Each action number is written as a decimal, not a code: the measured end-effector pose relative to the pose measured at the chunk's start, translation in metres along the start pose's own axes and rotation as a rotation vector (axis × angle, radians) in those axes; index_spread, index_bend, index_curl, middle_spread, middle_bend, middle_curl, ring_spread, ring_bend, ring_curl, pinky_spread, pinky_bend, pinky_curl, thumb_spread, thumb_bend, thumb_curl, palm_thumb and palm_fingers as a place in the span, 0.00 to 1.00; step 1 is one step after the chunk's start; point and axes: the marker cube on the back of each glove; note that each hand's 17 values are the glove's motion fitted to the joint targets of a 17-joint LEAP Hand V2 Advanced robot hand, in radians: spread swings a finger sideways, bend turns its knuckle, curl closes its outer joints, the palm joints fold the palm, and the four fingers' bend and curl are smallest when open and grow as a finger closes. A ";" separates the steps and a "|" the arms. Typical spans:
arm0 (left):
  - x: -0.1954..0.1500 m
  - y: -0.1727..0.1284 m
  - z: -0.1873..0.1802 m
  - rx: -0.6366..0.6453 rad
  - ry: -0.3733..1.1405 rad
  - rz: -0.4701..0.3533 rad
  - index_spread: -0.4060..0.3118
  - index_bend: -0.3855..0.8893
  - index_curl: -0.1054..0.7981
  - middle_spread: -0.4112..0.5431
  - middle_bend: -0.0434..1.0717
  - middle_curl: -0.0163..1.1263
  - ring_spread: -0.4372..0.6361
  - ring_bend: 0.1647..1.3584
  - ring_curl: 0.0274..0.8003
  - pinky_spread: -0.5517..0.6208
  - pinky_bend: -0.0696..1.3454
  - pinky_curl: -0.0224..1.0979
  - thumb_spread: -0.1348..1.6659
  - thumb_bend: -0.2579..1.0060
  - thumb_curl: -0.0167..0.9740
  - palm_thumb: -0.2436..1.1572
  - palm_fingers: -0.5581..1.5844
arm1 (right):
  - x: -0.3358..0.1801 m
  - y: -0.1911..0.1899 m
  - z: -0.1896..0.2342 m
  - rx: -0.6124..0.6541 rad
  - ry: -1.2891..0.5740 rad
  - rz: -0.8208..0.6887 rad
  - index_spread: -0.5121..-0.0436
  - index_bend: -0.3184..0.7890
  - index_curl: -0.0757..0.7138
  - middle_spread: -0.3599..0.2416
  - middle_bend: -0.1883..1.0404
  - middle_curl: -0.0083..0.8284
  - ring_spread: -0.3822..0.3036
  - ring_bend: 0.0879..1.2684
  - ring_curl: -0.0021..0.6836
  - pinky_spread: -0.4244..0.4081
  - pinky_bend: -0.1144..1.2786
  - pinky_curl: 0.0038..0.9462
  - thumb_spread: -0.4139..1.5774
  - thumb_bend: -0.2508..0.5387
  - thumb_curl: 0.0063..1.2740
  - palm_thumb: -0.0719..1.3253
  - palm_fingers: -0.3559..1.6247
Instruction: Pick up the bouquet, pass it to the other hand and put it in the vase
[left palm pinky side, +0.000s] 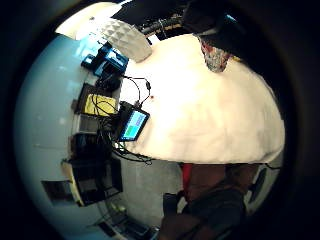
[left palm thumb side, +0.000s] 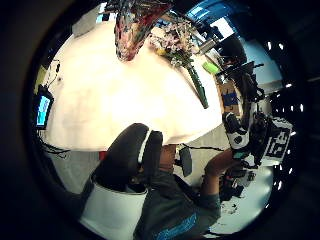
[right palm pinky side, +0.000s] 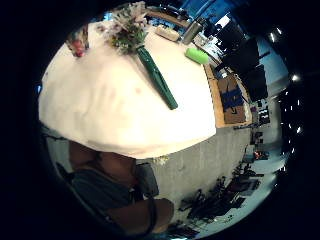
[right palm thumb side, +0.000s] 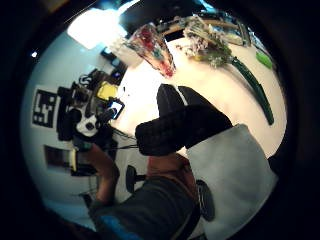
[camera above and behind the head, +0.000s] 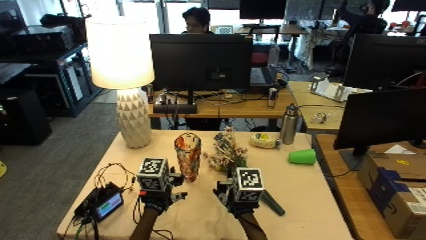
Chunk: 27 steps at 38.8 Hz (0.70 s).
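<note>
A tall patterned glass vase (camera above and behind the head: 188, 156) stands upright mid-table. Just to its right lies the bouquet (camera above and behind the head: 226, 152), flowers toward the vase and its green wrapped stem (camera above and behind the head: 271, 203) running to the near right. My left hand (camera above and behind the head: 157, 202) hovers near the table's front, in front of the vase, and holds nothing. My right hand (camera above and behind the head: 241, 205) hovers beside the stem's lower end, also holding nothing. The palm views show the vase (left palm thumb side: 131, 29) and bouquet (right palm thumb side: 206, 44) lying apart from both hands, with relaxed fingers (right palm thumb side: 182, 122) around nothing.
A white lamp (camera above and behind the head: 133, 120) stands at the table's back left. A small screen device (camera above and behind the head: 105, 204) with cables lies at the front left. A metal bottle (camera above and behind the head: 288, 125), a green cup (camera above and behind the head: 302, 157) and a tape roll (camera above and behind the head: 265, 140) sit at the back right.
</note>
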 end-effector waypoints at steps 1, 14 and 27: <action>0.000 0.000 0.000 0.003 0.002 0.002 0.55 0.35 0.13 0.48 0.24 0.06 0.52 0.24 0.08 0.64 0.31 0.08 0.30 0.28 0.07 0.30 0.45 | -0.001 0.000 -0.001 -0.001 -0.004 -0.002 0.71 0.45 0.15 0.64 0.34 0.08 0.67 0.11 0.04 0.69 0.33 0.07 0.43 0.60 0.05 0.30 0.30; 0.002 0.000 -0.005 -0.003 0.031 0.032 0.55 0.39 0.21 0.56 0.23 0.18 0.68 0.33 0.23 0.80 0.39 0.22 0.55 0.22 0.17 0.31 0.38 | -0.003 0.001 -0.003 -0.024 -0.046 -0.025 0.39 0.41 0.28 0.69 0.36 0.21 0.80 0.14 0.17 0.86 0.36 0.21 0.72 0.55 0.12 0.34 0.27; 0.000 -0.004 -0.001 0.013 0.043 0.024 0.55 0.39 0.26 0.58 0.24 0.24 0.72 0.36 0.27 0.83 0.40 0.26 0.60 0.18 0.23 0.32 0.36 | 0.000 0.000 0.000 -0.030 -0.004 -0.035 0.34 0.42 0.34 0.70 0.36 0.29 0.84 0.16 0.24 0.90 0.37 0.27 0.79 0.47 0.16 0.35 0.25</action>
